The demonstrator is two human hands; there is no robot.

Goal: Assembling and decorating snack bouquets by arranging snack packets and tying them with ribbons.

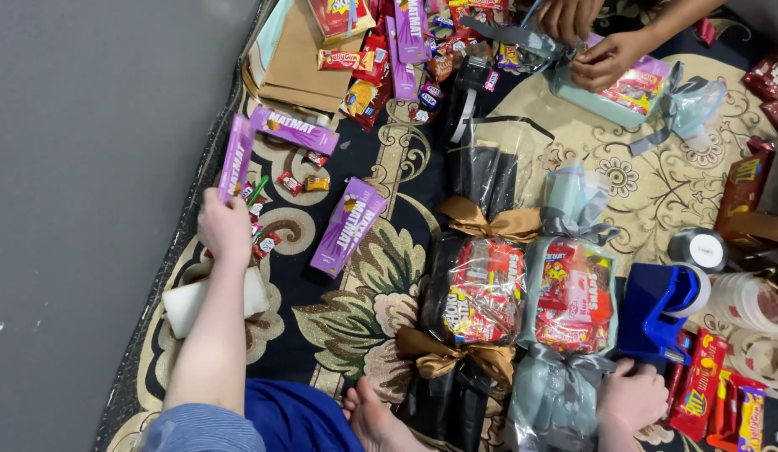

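Long purple snack box [237, 157] standing nearly upright at the far left of the rug, being pinched at its lower end, pale grey-blue gift bundle [569, 310] of red snacks lying near right, wrapped in cellophane, ribbon-tied at both ends.

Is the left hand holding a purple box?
Yes, the left hand grips a long purple box upright above the patterned rug.

Around the black gift bundle with gold bows [475, 295], packed with red snack packets, a pale teal bundle [573, 301] lies just right. A flat purple box [349, 226] lies left of it; another purple box [236, 159], farther left, is in the left hand [225, 226]. Red and yellow snack packets [699, 385] lie far right.
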